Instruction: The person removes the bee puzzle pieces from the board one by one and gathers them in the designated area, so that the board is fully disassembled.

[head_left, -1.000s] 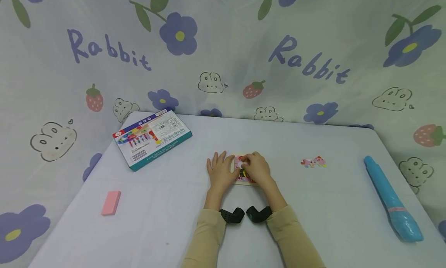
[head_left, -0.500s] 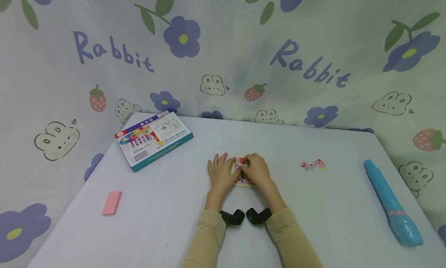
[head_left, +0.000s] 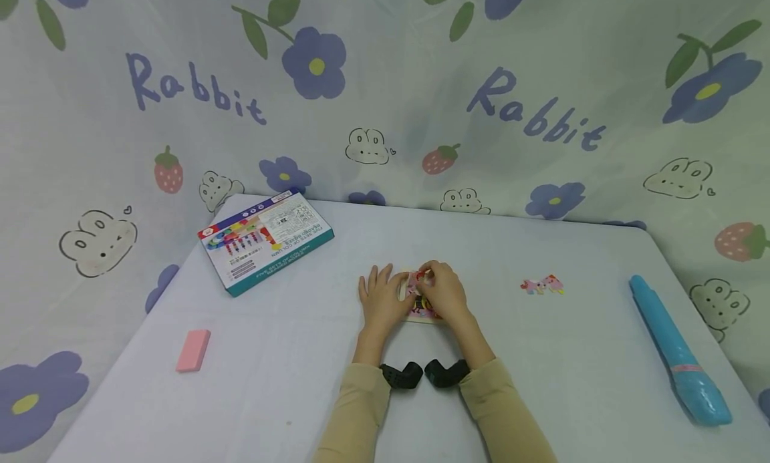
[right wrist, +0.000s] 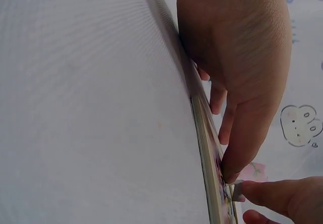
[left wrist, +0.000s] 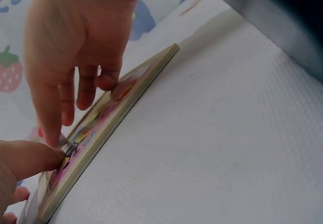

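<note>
A small wooden-framed jigsaw puzzle with a pink picture lies flat at the middle of the table, partly covered by both hands. My left hand rests at its left side with fingers spread, the thumb pressing on the picture. From the right, my right hand reaches over the board and pinches a small puzzle piece between thumb and finger, at the board's surface. Most of that piece is hidden by the fingers. Further right, several loose pink puzzle pieces lie close together on the cloth.
A flat toy box lies at the back left, and a pink block nearer the front left. A long blue wrapped object lies along the right edge. Behind the white table hangs a printed curtain.
My right hand has shifted slightly away from me over the board, fingers still pinching, showing more of the picture. The left hand stays in place. Earlier, the head view tilted a little.
</note>
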`<state>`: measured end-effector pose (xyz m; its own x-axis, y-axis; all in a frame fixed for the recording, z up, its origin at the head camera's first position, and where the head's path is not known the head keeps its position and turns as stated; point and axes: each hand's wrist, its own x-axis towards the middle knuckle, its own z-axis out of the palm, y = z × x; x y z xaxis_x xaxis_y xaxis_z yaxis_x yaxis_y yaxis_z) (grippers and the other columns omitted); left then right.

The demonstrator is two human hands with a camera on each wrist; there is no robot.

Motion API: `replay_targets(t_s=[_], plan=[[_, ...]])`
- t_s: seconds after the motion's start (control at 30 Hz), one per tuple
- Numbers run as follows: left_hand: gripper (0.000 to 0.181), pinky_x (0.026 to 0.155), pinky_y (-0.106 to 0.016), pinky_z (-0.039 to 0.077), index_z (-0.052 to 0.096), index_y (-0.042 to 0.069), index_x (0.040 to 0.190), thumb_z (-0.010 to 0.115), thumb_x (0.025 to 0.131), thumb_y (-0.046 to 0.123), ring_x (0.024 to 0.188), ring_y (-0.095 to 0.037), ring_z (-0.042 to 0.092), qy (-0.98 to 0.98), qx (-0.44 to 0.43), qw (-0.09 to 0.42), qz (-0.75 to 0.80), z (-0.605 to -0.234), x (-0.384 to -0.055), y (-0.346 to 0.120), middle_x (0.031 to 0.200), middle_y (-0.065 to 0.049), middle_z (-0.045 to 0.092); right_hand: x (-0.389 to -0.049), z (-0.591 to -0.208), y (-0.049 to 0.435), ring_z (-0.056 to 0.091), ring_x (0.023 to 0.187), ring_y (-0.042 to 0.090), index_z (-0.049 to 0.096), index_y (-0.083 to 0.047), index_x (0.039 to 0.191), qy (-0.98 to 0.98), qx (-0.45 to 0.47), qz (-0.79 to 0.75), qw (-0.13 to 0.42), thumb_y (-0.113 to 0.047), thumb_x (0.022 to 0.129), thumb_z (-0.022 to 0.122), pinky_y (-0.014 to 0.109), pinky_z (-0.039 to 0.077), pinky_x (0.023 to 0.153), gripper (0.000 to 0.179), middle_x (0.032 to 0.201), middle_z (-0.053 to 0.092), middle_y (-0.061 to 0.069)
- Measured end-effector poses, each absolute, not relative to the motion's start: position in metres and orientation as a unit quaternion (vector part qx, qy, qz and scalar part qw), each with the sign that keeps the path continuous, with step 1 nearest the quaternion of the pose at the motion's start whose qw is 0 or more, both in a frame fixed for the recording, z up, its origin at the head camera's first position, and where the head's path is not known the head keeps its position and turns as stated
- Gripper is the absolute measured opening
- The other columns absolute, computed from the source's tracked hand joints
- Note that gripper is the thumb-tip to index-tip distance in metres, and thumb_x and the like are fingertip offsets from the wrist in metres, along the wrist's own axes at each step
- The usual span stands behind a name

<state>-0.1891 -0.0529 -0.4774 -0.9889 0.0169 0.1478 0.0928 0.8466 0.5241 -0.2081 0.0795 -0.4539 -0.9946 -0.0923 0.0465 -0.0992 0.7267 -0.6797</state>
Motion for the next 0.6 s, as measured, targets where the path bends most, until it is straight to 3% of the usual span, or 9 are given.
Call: replay_targets(t_s=[0.2,0.4,0.6], plan=[[0.041,0.107,-0.058,0.009,0.063,0.019,0.119,0.067,0.080,0.033,0.135,-0.037,0.025,-0.955,-0.029,0.065,-0.289,-0.478,-0.189,-0.053,0.139,-0.012,0.044,-0.209,-0.456,0.082,0.059,0.079,0.019,0.060,-0.005,0.099,-0.893,0.024,0.450,0.014,-0.012,0.084,0.066,0.032,0.047,0.069,0.018,0.091,0.065,0.009],[0.042,0.107,-0.059,0.009,0.063,0.016,0.118,0.068,0.079,0.032,0.135,-0.037,0.025,-0.953,-0.027,0.066,-0.293,-0.478,-0.189,-0.053,0.139,-0.012,0.044,-0.211,-0.453,0.093,0.059,0.090,0.025,0.060,-0.004,0.108,-0.878,-0.014,0.479,0.009,-0.011,0.088,0.059,0.037,0.048,0.079,0.021,0.097,0.062,0.013],[0.043,0.107,-0.059,0.008,0.063,0.016,0.119,0.067,0.080,0.032,0.135,-0.037,0.024,-0.954,-0.026,0.063,-0.292,-0.480,-0.191,-0.053,0.139,-0.012,0.043,-0.215,-0.448,0.119,0.059,0.088,0.028,0.054,-0.004,0.122,-0.874,-0.046,0.483,0.011,-0.007,0.096,0.045,0.029,0.049,0.070,0.028,0.106,0.057,0.019]])
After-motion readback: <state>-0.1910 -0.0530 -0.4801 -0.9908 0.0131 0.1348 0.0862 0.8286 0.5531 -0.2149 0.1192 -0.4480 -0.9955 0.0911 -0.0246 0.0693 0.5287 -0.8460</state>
